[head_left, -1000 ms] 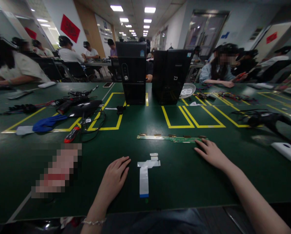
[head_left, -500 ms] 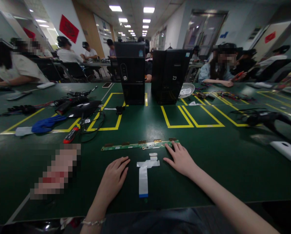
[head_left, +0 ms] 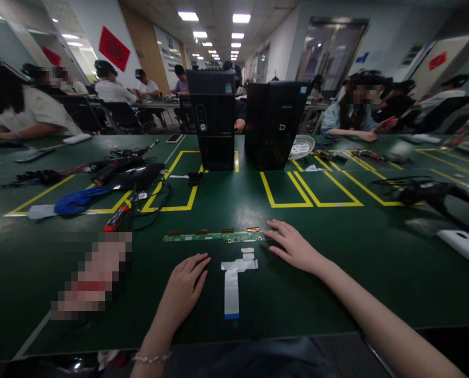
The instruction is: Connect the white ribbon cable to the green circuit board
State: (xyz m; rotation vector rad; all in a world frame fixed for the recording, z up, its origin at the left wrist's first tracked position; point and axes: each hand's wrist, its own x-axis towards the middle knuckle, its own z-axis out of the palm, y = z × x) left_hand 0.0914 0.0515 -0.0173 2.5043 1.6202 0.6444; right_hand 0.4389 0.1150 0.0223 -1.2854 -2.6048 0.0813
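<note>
A long, thin green circuit board (head_left: 214, 237) lies across the table in front of me. My right hand (head_left: 291, 244) is over its right end with fingers spread, hiding that end; whether the fingertips touch it I cannot tell. Nearer to me lies a white flat ribbon cable (head_left: 231, 294), bent into a T shape, with a blue tip at its near end. A small pale connector piece sits at the cable's top. My left hand (head_left: 187, 278) rests on the table left of the cable, fingers extended and holding nothing.
Two black computer towers (head_left: 213, 118) stand at the back middle. On the left lie a blue glove (head_left: 81, 200), a red screwdriver (head_left: 117, 218) and tangled black cables. A white device (head_left: 462, 249) is at the right edge. Other people sit around the table.
My right hand has shifted slightly right and its fingers now cover the board's right end, which showed before. My left hand, the board and the cable stay in place.
</note>
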